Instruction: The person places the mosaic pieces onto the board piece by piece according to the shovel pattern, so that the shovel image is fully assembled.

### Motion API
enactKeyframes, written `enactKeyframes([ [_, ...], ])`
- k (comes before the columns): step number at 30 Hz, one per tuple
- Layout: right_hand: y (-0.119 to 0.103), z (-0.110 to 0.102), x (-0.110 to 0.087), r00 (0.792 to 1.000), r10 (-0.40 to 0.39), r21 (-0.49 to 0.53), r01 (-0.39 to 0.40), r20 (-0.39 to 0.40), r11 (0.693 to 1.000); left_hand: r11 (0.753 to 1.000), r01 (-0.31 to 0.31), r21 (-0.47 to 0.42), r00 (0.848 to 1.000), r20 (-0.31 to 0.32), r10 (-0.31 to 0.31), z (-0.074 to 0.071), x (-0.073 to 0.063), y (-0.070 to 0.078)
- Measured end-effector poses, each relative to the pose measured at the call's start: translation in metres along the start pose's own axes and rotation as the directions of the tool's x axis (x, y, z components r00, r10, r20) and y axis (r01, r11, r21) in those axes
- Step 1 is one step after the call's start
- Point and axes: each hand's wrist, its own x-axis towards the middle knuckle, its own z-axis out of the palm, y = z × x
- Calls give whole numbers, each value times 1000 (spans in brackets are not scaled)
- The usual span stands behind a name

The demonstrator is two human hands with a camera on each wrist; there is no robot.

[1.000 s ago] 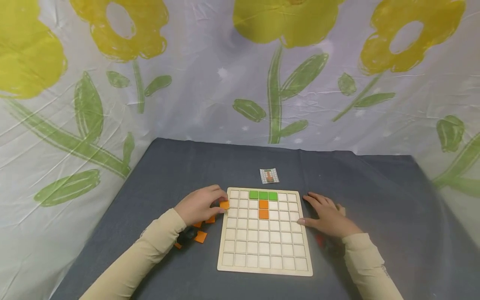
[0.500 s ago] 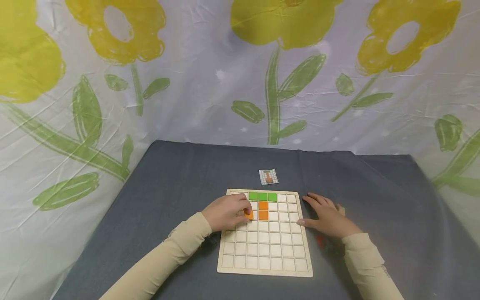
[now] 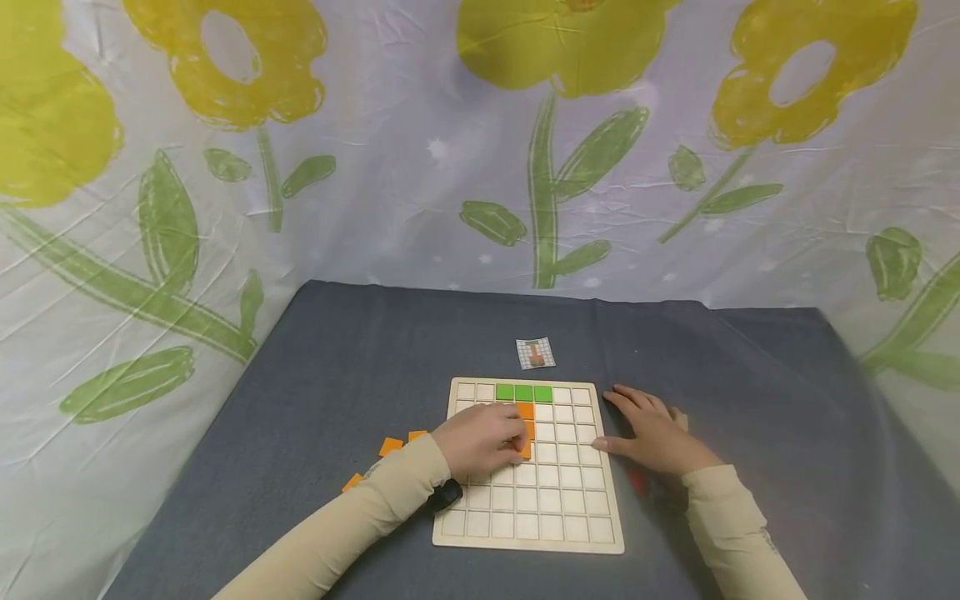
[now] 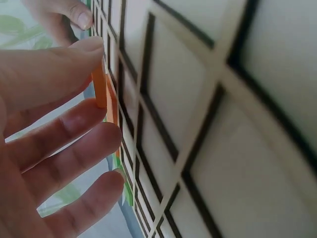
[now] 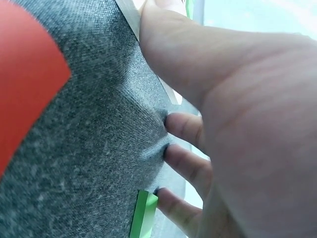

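My left hand [image 3: 483,437] reaches over the wooden grid board [image 3: 528,547] and pinches an orange square tile [image 4: 99,87] between thumb and fingers. In the head view that tile lies just below two orange tiles [image 3: 525,411] in the middle column, partly covered by my fingers. Three green tiles [image 3: 523,392] fill the middle of the board's top row. My right hand [image 3: 656,433] rests at the board's right side, its thumb on the edge and its other fingertips on the cloth.
Loose orange tiles [image 3: 391,447] lie left of the board, partly hidden by my left sleeve. A small printed pattern card [image 3: 536,353] lies beyond the board. Under my right hand are a red piece [image 5: 27,74] and a green tile [image 5: 143,214] on the grey cloth.
My left hand has carried the orange tile rightward from the board's left edge to the middle column, under the other orange tiles. My right hand has stayed in place.
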Motion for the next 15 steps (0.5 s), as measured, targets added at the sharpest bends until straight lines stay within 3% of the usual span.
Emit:
enactKeyframes([
  [15, -2, -1, -1, 1000, -2, -5, 2, 1, 1000, 1000, 3, 30, 1000, 19, -4, 5, 3, 2],
])
